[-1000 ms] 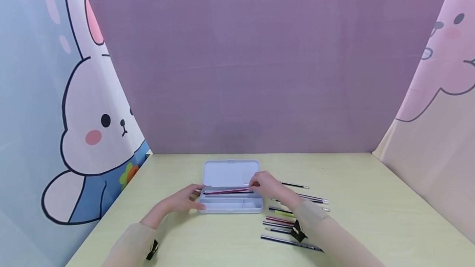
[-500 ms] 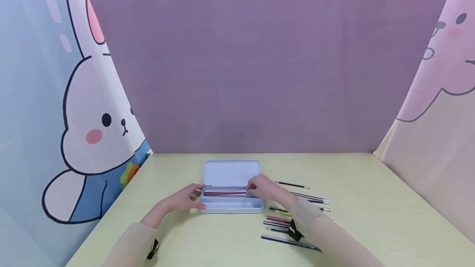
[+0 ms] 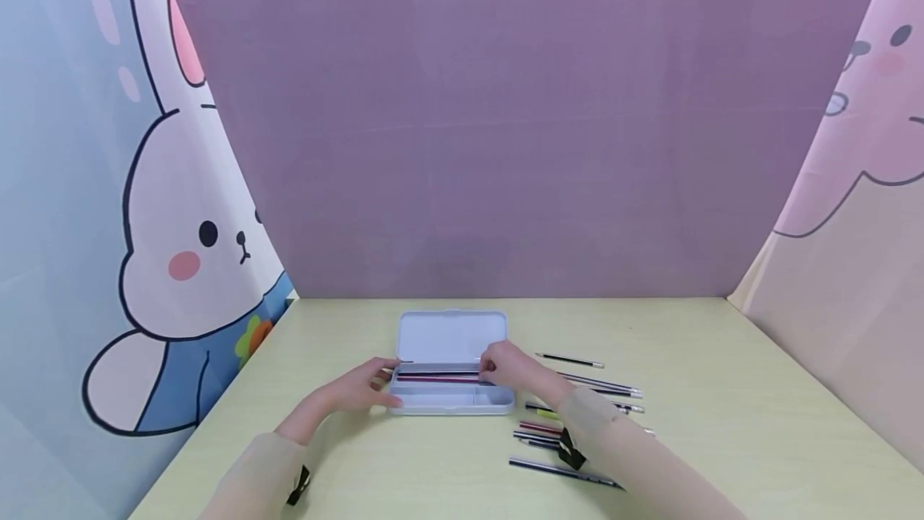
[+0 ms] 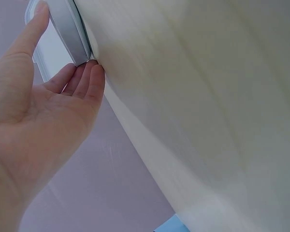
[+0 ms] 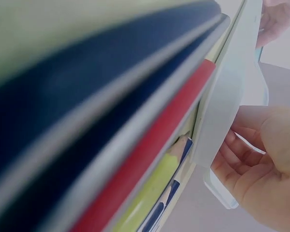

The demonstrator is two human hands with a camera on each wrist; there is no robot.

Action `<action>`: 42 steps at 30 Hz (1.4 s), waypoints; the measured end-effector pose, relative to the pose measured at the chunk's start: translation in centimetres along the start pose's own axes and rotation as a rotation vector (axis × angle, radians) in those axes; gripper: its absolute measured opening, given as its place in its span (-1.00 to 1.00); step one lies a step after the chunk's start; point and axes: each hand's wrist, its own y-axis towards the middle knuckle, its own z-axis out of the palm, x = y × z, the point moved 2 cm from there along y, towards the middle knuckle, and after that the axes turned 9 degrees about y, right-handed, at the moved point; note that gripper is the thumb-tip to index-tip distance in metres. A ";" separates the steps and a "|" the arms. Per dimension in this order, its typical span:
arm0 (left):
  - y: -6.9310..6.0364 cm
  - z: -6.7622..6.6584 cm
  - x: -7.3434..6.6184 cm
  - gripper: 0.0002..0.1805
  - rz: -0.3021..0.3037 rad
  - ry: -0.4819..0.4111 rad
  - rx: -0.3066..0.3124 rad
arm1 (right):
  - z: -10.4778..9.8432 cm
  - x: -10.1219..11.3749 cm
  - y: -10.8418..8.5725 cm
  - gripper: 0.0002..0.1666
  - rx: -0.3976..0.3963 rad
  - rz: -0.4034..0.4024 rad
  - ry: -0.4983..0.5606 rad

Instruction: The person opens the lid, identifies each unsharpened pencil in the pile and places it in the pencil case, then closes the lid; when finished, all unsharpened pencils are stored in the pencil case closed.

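Observation:
An open white pencil case (image 3: 433, 399) lies mid-table with its lid (image 3: 451, 335) folded back. My left hand (image 3: 354, 388) grips its left end, thumb at the front edge; in the left wrist view the fingertips bend against the case's end wall (image 4: 75, 38). A red pencil (image 3: 436, 380) and a dark pencil (image 3: 436, 373) lie lengthwise in the rear compartment. At their right ends my right hand (image 3: 511, 364) reaches into the case with bent fingers, pinching the red pencil. The case wall (image 5: 224, 101) hides those fingertips in the right wrist view.
Several loose pencils lie right of the case, including a dark one (image 3: 570, 360) at the back and a striped one (image 3: 556, 473) nearest me. A red pencil (image 5: 174, 113) and a yellow-green one (image 5: 152, 186) point at the case. A purple curtain (image 3: 462, 127) borders the table's back.
The red pencil, slanted over the rear compartment a second ago, now lies level inside it beside the dark one. My right hand has moved slightly left and down. The left hand keeps its place.

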 end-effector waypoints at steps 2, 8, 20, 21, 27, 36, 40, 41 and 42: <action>0.0 0.0 0.0 -0.12 0.005 -0.001 0.001 | -0.1 0.0 0.0 -0.91 -0.002 0.006 0.009; 0.0 0.1 -0.1 -0.12 0.003 -0.008 0.005 | -0.6 -0.1 -0.2 -0.93 -0.009 0.015 0.032; 0.0 0.2 -0.1 -0.13 0.004 -0.004 -0.004 | -3.4 -0.1 -1.2 -0.84 -0.035 -0.042 0.058; 0.0 0.2 -0.1 -0.13 0.000 -0.004 -0.005 | -3.7 -0.1 -1.4 -0.84 -0.047 -0.054 0.058; 0.0 0.1 -0.2 -0.13 0.002 -0.006 -0.006 | -5.4 -0.7 -2.6 -0.82 -0.114 -0.092 0.069; 0.0 0.1 -0.3 -0.14 0.012 0.001 -0.004 | -7.6 -1.7 -4.8 -0.82 -0.170 -0.079 0.057; 0.0 0.1 -0.2 -0.14 0.017 0.000 -0.008 | -8.3 -2.3 -5.7 -0.84 -0.183 -0.071 0.035; 0.0 0.1 -0.2 -0.14 0.020 0.000 -0.008 | -8.5 -2.5 -5.9 -0.84 -0.185 -0.070 0.030; 0.0 0.1 -0.2 -0.14 0.025 0.001 -0.009 | -8.6 -2.6 -6.1 -0.85 -0.186 -0.066 0.027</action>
